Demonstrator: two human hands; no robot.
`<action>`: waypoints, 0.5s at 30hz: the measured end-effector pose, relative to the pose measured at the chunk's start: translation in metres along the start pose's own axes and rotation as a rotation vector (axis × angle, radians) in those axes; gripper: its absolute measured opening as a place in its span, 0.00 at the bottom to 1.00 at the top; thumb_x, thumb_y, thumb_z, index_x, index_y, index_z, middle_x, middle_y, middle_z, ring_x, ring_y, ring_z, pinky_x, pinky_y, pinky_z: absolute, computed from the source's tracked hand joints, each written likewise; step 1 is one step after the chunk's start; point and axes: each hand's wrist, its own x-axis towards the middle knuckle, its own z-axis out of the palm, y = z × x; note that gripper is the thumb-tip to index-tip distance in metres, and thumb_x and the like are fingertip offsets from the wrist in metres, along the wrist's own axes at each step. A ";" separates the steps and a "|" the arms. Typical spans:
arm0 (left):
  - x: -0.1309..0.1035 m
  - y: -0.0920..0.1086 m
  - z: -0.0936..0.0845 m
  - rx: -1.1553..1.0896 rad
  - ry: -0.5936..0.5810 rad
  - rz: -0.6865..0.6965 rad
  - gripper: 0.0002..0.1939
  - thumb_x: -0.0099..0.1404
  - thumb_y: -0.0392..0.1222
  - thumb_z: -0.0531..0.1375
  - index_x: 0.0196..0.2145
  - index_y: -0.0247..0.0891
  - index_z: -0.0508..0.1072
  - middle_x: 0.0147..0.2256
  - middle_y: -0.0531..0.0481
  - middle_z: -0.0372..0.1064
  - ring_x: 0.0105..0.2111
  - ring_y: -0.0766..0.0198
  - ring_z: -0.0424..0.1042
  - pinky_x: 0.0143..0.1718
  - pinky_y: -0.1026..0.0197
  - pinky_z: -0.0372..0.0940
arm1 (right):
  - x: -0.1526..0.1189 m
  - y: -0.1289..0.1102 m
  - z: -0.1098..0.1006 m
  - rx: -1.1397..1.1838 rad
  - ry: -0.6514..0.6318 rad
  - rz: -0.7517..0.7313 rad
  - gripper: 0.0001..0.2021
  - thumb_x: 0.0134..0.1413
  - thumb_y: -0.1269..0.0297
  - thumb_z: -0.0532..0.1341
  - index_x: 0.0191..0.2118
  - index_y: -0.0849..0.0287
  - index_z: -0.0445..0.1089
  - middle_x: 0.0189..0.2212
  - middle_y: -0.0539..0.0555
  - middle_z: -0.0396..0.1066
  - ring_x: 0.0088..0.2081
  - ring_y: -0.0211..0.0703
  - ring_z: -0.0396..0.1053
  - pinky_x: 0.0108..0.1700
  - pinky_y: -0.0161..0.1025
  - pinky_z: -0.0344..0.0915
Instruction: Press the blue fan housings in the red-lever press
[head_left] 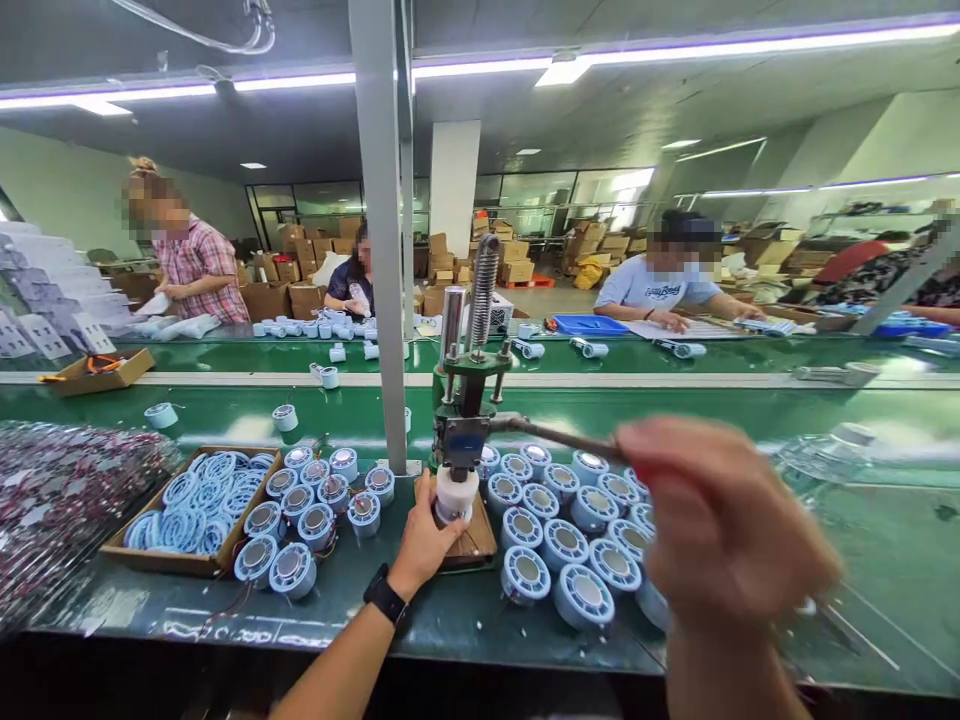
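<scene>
My left hand (pixel 426 540) has its thumb and fingers around a small white and light-blue round housing (pixel 454 514) on the base of a green hand press (pixel 461 440). The press's white round head (pixel 457 484) sits right on top of that housing. My right hand (pixel 724 510), blurred, is closed round the red grip at the end of the press lever (pixel 562 437). The lever points right, slightly downward. Beside the press on the right stand several light-blue round housings (pixel 566 543) with grey discs on top; a smaller group of similar housings (pixel 316 522) stands on the left.
A cardboard tray of light-blue rings (pixel 214 497) lies at left, next to a heap of wired parts (pixel 60 510). A metal post (pixel 381 250) rises behind the press. Beyond runs a green conveyor (pixel 225 400) with scattered housings. Several people work across it.
</scene>
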 end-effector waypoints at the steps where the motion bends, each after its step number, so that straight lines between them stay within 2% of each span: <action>1: -0.002 -0.001 -0.001 -0.011 -0.010 0.014 0.47 0.54 0.36 0.65 0.68 0.36 0.49 0.59 0.39 0.68 0.61 0.50 0.65 0.63 0.48 0.57 | 0.032 0.013 0.014 0.032 -0.021 0.015 0.08 0.62 0.66 0.56 0.39 0.51 0.73 0.35 0.51 0.73 0.38 0.43 0.72 0.40 0.43 0.68; 3: -0.004 -0.001 -0.013 -0.028 0.034 0.058 0.43 0.57 0.37 0.63 0.67 0.37 0.52 0.59 0.40 0.67 0.60 0.53 0.66 0.62 0.50 0.60 | 0.082 0.042 0.047 0.090 -0.077 0.088 0.09 0.63 0.63 0.54 0.36 0.55 0.71 0.31 0.49 0.71 0.32 0.38 0.69 0.36 0.38 0.65; 5: 0.004 0.005 -0.039 -0.020 0.199 0.135 0.37 0.61 0.38 0.59 0.66 0.40 0.53 0.59 0.41 0.66 0.60 0.55 0.66 0.61 0.52 0.61 | 0.112 0.071 0.082 0.115 -0.107 0.177 0.11 0.62 0.62 0.53 0.31 0.57 0.68 0.26 0.48 0.67 0.27 0.35 0.65 0.33 0.35 0.61; 8: 0.042 0.028 -0.095 0.093 0.561 0.278 0.30 0.66 0.38 0.54 0.64 0.42 0.52 0.58 0.40 0.65 0.60 0.57 0.65 0.59 0.52 0.62 | 0.126 0.097 0.121 0.102 -0.026 0.267 0.11 0.60 0.63 0.51 0.26 0.57 0.62 0.21 0.46 0.62 0.24 0.35 0.61 0.31 0.33 0.57; 10: 0.081 0.050 -0.128 0.193 0.685 0.329 0.29 0.66 0.36 0.52 0.64 0.40 0.52 0.58 0.39 0.65 0.60 0.55 0.64 0.60 0.49 0.61 | 0.124 0.102 0.134 0.096 0.059 0.277 0.11 0.60 0.63 0.50 0.26 0.56 0.60 0.20 0.46 0.60 0.24 0.35 0.61 0.31 0.33 0.56; 12: 0.121 0.068 -0.146 0.281 0.635 0.345 0.25 0.65 0.34 0.53 0.60 0.37 0.59 0.54 0.38 0.68 0.57 0.53 0.67 0.59 0.47 0.61 | 0.119 0.103 0.137 0.096 0.105 0.259 0.11 0.61 0.62 0.50 0.27 0.55 0.60 0.20 0.46 0.60 0.24 0.36 0.61 0.31 0.34 0.56; 13: 0.137 0.074 -0.148 0.313 0.561 0.348 0.21 0.65 0.34 0.54 0.56 0.37 0.64 0.52 0.39 0.70 0.53 0.53 0.70 0.57 0.47 0.63 | 0.118 0.103 0.137 0.093 0.106 0.250 0.11 0.61 0.60 0.50 0.28 0.55 0.60 0.20 0.46 0.60 0.24 0.36 0.61 0.32 0.34 0.56; 15: 0.160 0.081 -0.141 0.383 0.390 0.366 0.13 0.66 0.37 0.59 0.49 0.37 0.71 0.46 0.42 0.74 0.43 0.56 0.74 0.51 0.49 0.68 | 0.116 0.103 0.134 0.083 0.097 0.241 0.12 0.61 0.58 0.50 0.28 0.55 0.61 0.20 0.46 0.60 0.24 0.37 0.61 0.32 0.34 0.55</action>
